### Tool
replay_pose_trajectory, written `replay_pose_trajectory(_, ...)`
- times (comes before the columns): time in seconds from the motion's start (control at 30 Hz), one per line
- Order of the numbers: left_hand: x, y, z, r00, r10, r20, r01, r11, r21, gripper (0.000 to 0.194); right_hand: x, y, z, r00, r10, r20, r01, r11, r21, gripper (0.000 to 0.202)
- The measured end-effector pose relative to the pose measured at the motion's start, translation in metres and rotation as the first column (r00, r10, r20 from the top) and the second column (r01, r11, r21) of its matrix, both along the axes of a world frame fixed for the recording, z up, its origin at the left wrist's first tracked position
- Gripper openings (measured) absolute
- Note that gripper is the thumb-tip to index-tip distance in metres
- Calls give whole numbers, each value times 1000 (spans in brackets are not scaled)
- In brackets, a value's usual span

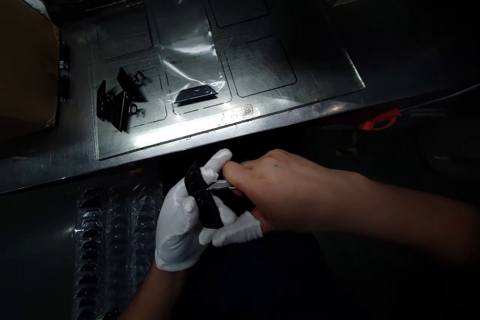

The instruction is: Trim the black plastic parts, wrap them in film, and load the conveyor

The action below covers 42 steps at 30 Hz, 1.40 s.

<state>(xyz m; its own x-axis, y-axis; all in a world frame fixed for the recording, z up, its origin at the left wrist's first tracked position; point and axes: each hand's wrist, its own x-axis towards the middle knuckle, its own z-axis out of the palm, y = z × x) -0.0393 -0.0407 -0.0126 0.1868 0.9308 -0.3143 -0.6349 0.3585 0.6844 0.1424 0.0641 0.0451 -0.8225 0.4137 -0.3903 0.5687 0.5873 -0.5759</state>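
Observation:
My left hand (pixel 178 232) wears a white glove and is closed around a small black plastic part (pixel 202 197), which it holds tilted below the table's front edge. My right hand (pixel 258 185), mostly bare with white cloth over its lower finger, grips a thin silver metal tool (pixel 222 185). The tool's tip meets the middle of the black part; its exact kind I cannot make out. On the table lies a similar black part (pixel 197 93), at the end of a clear plastic bag (pixel 187 52). Several black pieces with hooks (pixel 120 102) stand to the left.
A clear sheet with outlined rectangles (pixel 258 67) covers part of the metal table. A cardboard box (pixel 28 65) stands at the left, a dark pen-like object (pixel 64 72) beside it. Below left is a clear tray (pixel 120 240) with black parts. An orange-red handle (pixel 380 120) shows at right.

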Motion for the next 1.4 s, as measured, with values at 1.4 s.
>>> replay_pose_trajectory(1.4,15,7,12,968,-124,-220,101,989,-112,37,43,24,0,962,81,-259,25,923,383,43)
